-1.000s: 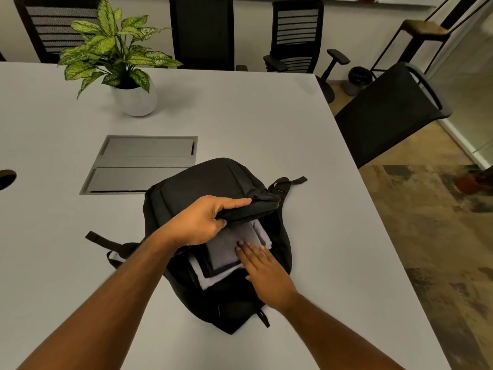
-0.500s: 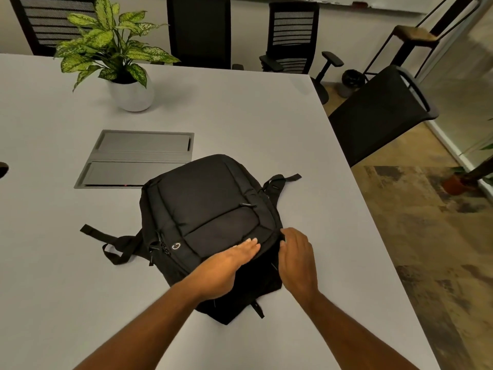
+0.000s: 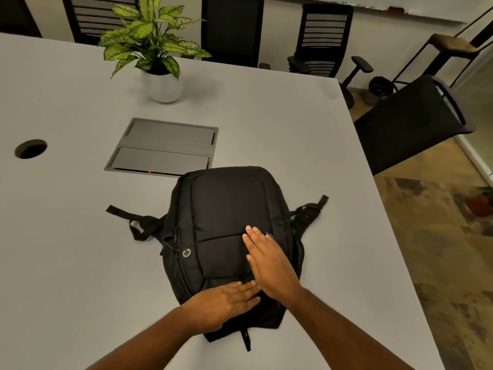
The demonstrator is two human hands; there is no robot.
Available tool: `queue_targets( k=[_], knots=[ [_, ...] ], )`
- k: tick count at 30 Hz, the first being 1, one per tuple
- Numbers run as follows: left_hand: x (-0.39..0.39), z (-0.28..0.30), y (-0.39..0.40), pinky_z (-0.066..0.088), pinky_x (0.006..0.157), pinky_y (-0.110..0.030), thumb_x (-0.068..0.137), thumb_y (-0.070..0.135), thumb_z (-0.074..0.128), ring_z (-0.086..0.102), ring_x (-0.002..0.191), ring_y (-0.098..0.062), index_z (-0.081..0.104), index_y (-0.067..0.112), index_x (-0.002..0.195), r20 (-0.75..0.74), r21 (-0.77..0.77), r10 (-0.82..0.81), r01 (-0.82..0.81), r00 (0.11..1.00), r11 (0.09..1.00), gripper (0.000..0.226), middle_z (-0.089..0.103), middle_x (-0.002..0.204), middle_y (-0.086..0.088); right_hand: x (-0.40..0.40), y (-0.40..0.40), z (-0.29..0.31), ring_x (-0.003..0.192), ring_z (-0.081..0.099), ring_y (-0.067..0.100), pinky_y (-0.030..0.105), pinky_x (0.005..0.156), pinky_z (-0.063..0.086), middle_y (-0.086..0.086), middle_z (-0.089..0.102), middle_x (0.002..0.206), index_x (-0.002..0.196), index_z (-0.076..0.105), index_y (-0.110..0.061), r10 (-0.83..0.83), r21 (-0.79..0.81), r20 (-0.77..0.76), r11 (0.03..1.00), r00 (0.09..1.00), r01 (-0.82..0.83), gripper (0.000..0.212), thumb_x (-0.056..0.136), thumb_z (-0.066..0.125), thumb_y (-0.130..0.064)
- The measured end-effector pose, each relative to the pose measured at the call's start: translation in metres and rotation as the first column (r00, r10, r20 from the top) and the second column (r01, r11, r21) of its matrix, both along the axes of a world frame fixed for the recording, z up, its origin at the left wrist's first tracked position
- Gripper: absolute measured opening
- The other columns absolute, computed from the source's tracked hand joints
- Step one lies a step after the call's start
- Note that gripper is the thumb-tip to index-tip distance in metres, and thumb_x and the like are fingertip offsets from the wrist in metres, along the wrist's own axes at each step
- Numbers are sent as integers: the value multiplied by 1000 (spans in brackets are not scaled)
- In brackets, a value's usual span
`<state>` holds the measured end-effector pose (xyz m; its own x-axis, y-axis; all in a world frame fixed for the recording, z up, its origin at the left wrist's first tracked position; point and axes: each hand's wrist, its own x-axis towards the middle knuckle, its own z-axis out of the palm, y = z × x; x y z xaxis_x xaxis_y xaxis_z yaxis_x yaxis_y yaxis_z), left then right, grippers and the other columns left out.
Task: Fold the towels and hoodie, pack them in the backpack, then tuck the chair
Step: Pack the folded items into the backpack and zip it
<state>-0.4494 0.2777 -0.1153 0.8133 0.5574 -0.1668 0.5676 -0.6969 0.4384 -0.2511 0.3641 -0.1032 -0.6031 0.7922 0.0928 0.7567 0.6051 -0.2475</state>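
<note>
A black backpack (image 3: 226,209) lies flat on the grey table (image 3: 66,249), its flap down so the towels and hoodie are hidden. My left hand (image 3: 221,303) rests flat on the near end of the backpack, fingers pointing right. Over the front pocket my right hand (image 3: 269,260) lies flat, fingers stretched toward the far side and just crossing the left hand's fingertips. Neither hand holds anything. A black chair (image 3: 405,121) stands pulled away from the table's right edge, turned at an angle.
A potted plant (image 3: 157,57) in a white pot stands at the back of the table. A grey cable hatch (image 3: 162,148) sits just beyond the backpack, and a round cable hole (image 3: 30,148) lies at the left. More chairs (image 3: 322,38) line the far side.
The backpack's flap, held up by my left hand with folded cloth showing, has come down. Both hands now lie flat on top of the backpack; my right hand moved from its side onto the pocket.
</note>
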Motion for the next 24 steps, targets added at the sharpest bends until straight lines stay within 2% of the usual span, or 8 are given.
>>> queue_targets(
  k=[8,12,15,17,18,20,22,24],
  knots=[
    [-42,4,-19,0,126,-37,95,0,51,-16,153,-7,23,17,160,-27,16,6,-6,1000,1000,73,0,169,2,-22,-12,-8,156,-5,11,39,127,10,-3,-1,170,162,9,-21,22,-85,158,996,987,-9,64,107,20,-49],
    [-53,18,-38,-13,124,-35,96,17,43,-21,153,-8,8,21,163,11,23,161,-161,987,987,76,-14,169,7,-27,-16,-10,156,-5,10,39,127,9,-5,-1,170,162,10,-22,-30,-95,172,994,985,47,65,106,19,-53],
    [-75,22,-47,-13,124,-31,93,14,46,-14,155,-13,4,21,163,113,88,375,-385,920,919,82,-13,169,7,-27,-19,-12,156,-1,11,38,125,7,-4,3,170,162,15,-21,-63,-108,180,991,982,83,69,105,22,-59],
    [-92,20,-45,-4,126,-32,88,8,45,-3,157,-18,13,17,162,240,79,574,-606,783,792,82,-2,171,2,-27,-25,-14,156,-2,11,38,124,6,-4,2,170,162,15,-21,-94,-131,196,984,976,121,72,104,17,-64],
    [-99,19,-41,-1,127,-31,90,7,40,1,157,-17,16,16,162,305,27,692,-733,654,680,76,1,171,2,-28,-28,-14,156,-5,10,39,125,4,-5,-2,170,162,11,-22,-109,-141,207,980,972,140,75,102,11,-67],
    [-110,16,-27,6,126,-28,99,4,33,5,156,-11,14,19,162,336,-175,898,-918,284,356,68,4,169,7,-28,-32,-13,154,-14,10,39,127,0,-6,-11,169,162,1,-24,-125,-166,230,972,965,166,83,96,-3,-73],
    [-121,10,-9,14,126,-33,102,-3,36,15,155,-16,13,18,162,189,-375,982,-925,-13,60,68,13,168,3,-27,-35,-10,154,-15,11,40,127,-3,-6,-14,167,161,-4,-24,-136,-177,232,968,963,179,89,89,-13,-76],
    [-134,2,8,23,124,-38,103,-4,38,29,151,-27,21,14,160,44,-474,998,-880,-49,-22,62,27,165,-6,-28,-39,-9,155,-7,12,40,125,-3,-4,-8,168,161,1,-24,-160,-183,233,962,959,205,90,90,-10,-78]
  ],
)
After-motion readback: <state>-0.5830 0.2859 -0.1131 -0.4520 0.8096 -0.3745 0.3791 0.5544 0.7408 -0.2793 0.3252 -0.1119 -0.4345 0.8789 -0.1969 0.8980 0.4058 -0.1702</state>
